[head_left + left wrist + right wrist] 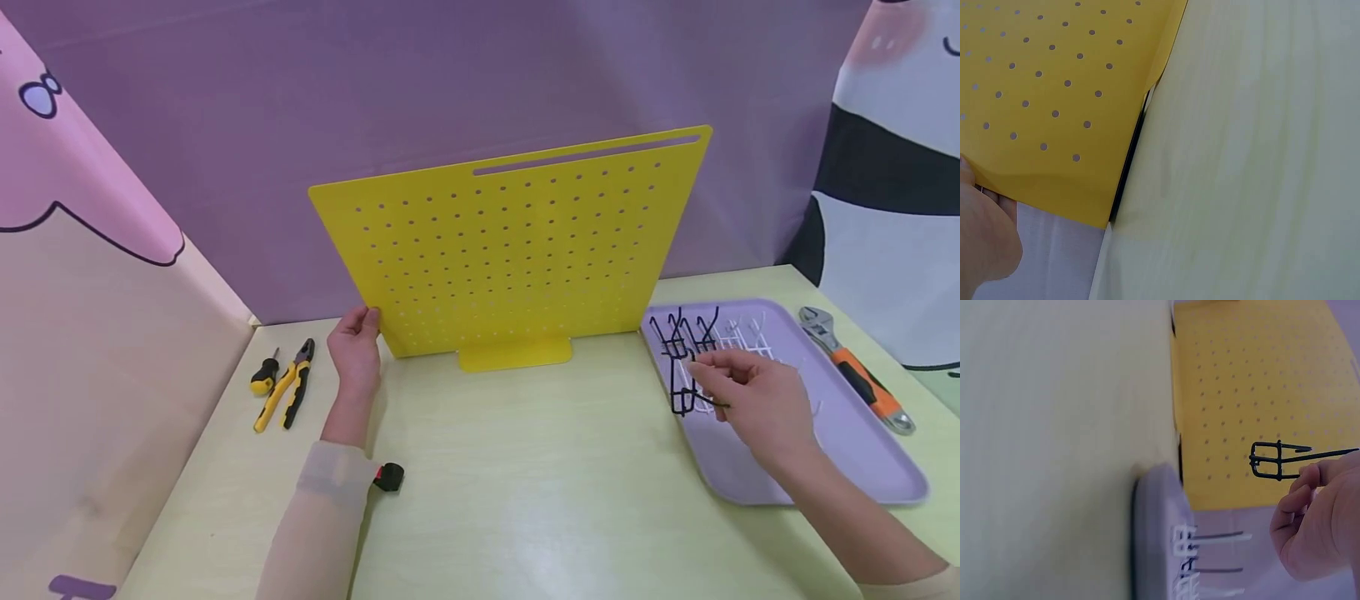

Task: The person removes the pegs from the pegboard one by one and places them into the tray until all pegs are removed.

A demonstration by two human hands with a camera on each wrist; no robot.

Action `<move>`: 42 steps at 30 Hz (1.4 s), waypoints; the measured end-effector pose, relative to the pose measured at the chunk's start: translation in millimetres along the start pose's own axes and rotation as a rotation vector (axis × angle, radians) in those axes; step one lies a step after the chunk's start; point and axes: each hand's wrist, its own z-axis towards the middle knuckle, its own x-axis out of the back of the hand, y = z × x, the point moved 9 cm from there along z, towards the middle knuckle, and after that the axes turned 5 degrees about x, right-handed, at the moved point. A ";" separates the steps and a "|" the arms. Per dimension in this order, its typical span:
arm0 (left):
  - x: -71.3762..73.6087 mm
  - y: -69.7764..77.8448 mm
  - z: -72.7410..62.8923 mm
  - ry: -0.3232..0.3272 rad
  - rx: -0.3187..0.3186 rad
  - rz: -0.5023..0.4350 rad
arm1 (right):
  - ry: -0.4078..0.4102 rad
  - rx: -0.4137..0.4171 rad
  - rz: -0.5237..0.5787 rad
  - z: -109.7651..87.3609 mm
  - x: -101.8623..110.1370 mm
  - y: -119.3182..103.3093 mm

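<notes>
A yellow pegboard [517, 262] stands tilted on the table, with a flat foot [515, 355] in front. My left hand [356, 354] grips its lower left edge, thumb on the front face; the fingers are partly hidden behind it. In my right hand [757, 404] a black wire pegboard hook [1279, 460] is pinched between thumb and fingers, apart from the board. It hangs over the left side of a lilac tray [862, 471]. Several black hooks [673, 340] and white hooks [738, 340] lie in the tray.
Pliers [297, 375] with yellow and black handles lie left of the board, beside a short screwdriver [264, 377]. An adjustable wrench [855, 371] with an orange and black handle lies along the tray's right side. A purple cloth [450, 75] hangs behind the table.
</notes>
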 end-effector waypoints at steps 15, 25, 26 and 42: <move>-1.6 0.9 -1.0 -0.011 -0.031 -0.010 | -0.067 -0.066 -0.157 -8.8 21.1 53.3; -1.4 0.7 -1.1 -0.012 -0.023 -0.015 | -0.145 -0.126 -0.219 -11.8 28.4 78.4; -1.2 0.5 -1.0 -0.011 -0.021 -0.013 | -0.152 -0.137 -0.225 -11.8 29.3 80.0; 0.0 -1.3 -0.8 -0.006 -0.007 -0.017 | -0.276 -0.126 -0.355 -7.6 31.9 99.4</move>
